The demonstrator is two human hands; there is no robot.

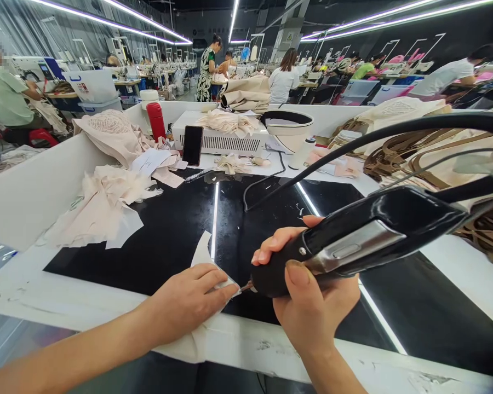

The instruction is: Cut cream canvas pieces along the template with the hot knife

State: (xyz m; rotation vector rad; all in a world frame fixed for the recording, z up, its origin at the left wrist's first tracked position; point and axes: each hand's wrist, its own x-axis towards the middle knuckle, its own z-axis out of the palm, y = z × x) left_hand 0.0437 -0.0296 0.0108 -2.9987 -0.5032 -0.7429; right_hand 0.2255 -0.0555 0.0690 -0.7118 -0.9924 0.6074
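My right hand is clamped around the black tool, apparently to steady its tip at the cream fabric. My left hand lies over that fabric, fingers together, likely to keep its edge from slipping; I can't tell whether the thumb pinches beneath. The black sheet lies below, and the cable arches clear of my fingers.
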